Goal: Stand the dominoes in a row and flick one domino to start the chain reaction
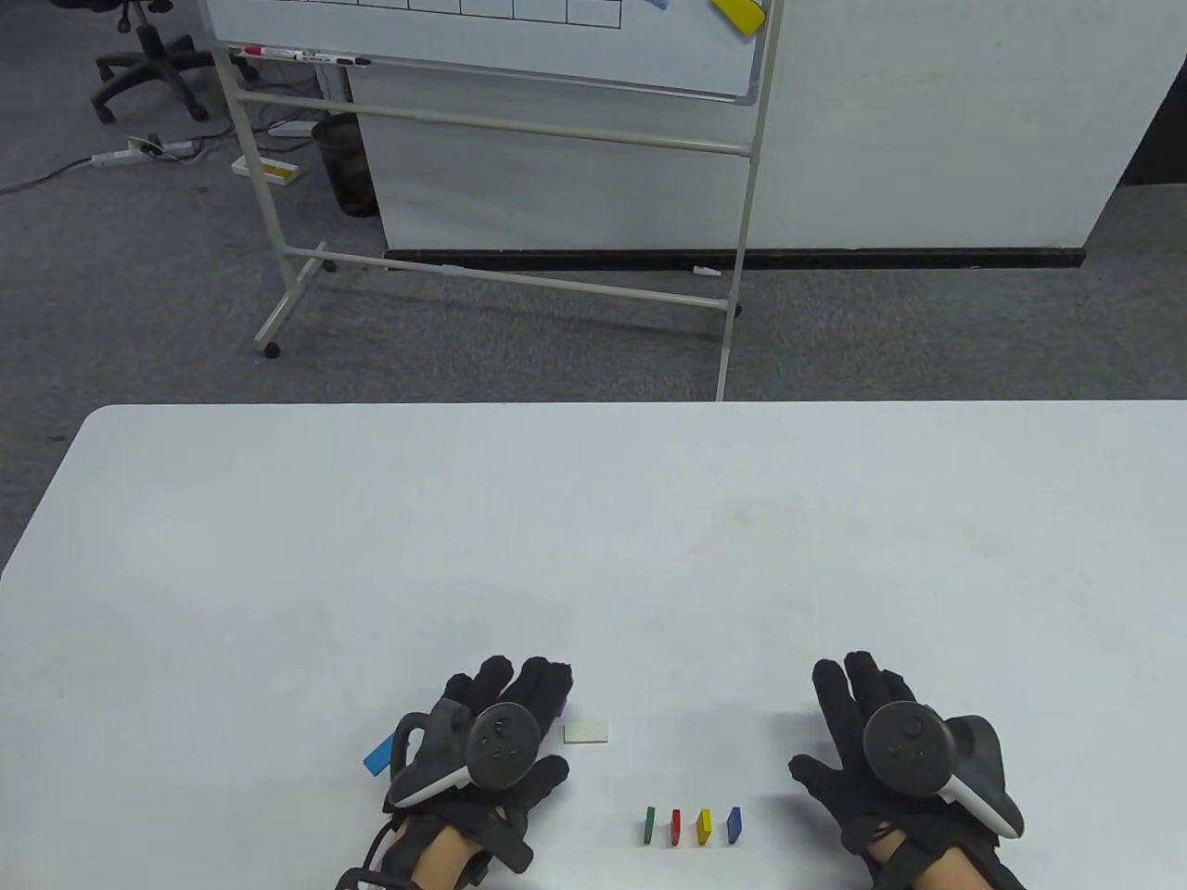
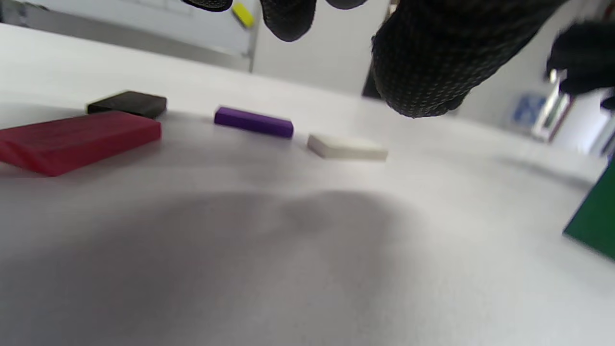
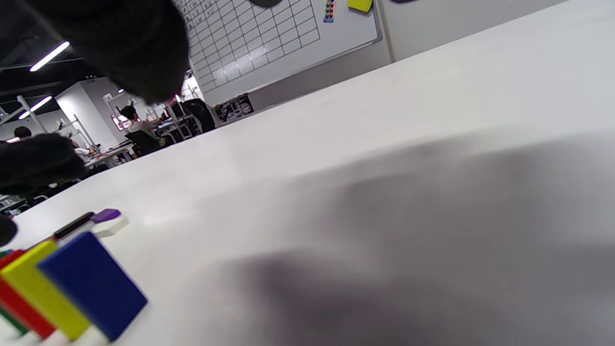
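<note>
Four dominoes stand in a short row near the front edge: green (image 1: 651, 825), red (image 1: 676, 827), yellow (image 1: 704, 827) and blue (image 1: 734, 825). My left hand (image 1: 510, 691) hovers over loose flat dominoes, fingers relaxed and holding nothing. Below its fingers (image 2: 423, 62) lie a red domino (image 2: 77, 142), a black one (image 2: 127, 103), a purple one (image 2: 253, 121) and a white one (image 2: 347, 146). The white domino (image 1: 586, 731) lies just right of that hand; a light blue one (image 1: 378, 753) sticks out at its left. My right hand (image 1: 858, 691) rests open, right of the row.
The white table (image 1: 593, 519) runs wide to the far edge. Behind it a whiteboard on a stand (image 1: 501, 139) rises from grey carpet, in front of a white partition. An office chair (image 1: 148, 56) is at the far left.
</note>
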The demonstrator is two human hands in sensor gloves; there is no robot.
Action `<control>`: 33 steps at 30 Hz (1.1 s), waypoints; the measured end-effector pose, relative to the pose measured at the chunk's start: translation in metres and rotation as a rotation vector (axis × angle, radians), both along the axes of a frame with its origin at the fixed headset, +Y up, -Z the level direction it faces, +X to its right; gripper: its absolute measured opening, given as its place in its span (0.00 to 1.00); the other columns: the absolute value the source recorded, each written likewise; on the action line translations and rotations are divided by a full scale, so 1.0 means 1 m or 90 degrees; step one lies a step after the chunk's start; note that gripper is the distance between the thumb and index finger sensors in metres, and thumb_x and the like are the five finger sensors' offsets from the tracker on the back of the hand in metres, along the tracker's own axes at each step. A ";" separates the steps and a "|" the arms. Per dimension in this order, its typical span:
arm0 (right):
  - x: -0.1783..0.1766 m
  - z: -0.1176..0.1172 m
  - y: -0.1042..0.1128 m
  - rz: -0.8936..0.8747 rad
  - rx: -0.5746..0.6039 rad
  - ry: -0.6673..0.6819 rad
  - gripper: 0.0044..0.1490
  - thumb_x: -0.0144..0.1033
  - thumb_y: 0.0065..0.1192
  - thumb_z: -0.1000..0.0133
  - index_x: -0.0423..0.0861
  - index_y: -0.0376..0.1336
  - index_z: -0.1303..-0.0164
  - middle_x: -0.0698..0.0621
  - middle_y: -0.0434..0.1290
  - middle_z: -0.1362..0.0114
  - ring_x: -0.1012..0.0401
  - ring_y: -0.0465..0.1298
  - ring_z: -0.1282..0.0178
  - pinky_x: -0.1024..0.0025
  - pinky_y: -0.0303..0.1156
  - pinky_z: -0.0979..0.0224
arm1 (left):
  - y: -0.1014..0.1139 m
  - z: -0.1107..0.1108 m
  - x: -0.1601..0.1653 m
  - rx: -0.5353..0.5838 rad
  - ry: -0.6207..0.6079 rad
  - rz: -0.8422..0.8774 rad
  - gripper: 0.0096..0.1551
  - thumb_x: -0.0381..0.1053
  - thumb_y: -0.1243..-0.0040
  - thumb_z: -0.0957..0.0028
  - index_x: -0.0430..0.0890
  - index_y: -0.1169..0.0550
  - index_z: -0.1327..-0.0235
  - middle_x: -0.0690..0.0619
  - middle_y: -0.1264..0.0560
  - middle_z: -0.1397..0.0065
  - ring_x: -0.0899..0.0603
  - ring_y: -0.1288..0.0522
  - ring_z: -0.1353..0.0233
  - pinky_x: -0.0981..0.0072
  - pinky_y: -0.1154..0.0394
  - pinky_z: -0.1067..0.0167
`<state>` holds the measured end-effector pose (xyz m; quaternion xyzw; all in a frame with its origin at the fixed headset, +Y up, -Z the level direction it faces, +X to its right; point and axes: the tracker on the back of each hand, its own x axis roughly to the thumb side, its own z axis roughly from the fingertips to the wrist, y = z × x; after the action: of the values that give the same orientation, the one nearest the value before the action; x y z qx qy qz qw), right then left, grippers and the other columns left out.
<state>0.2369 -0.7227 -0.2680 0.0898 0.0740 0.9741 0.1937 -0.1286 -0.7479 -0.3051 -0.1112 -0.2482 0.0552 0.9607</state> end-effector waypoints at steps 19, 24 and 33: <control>0.004 0.001 0.006 -0.053 0.004 0.012 0.61 0.61 0.64 0.45 0.48 0.36 0.15 0.39 0.33 0.14 0.33 0.40 0.14 0.22 0.40 0.27 | -0.008 -0.016 0.062 0.137 -0.195 -0.147 0.45 0.53 0.26 0.52 0.44 0.35 0.23 0.46 0.21 0.35 0.38 0.27 0.40 0.27 0.47 0.29; 0.004 0.002 0.005 -0.060 -0.001 0.016 0.61 0.61 0.64 0.45 0.48 0.36 0.15 0.39 0.33 0.14 0.33 0.41 0.14 0.22 0.40 0.27 | 0.025 -0.009 0.051 0.142 -0.174 -0.040 0.42 0.53 0.30 0.51 0.46 0.33 0.24 0.43 0.22 0.36 0.36 0.27 0.44 0.25 0.47 0.30; 0.011 0.001 0.006 -0.075 0.004 0.011 0.60 0.61 0.64 0.45 0.48 0.36 0.15 0.38 0.33 0.14 0.32 0.41 0.14 0.22 0.40 0.27 | 0.071 0.044 0.040 0.171 -0.181 0.078 0.26 0.53 0.34 0.51 0.43 0.19 0.42 0.43 0.20 0.40 0.35 0.26 0.46 0.24 0.46 0.31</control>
<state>0.2479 -0.7162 -0.2665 0.1032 0.0673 0.9604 0.2499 -0.0890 -0.6767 -0.2608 0.0267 -0.3930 0.0638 0.9170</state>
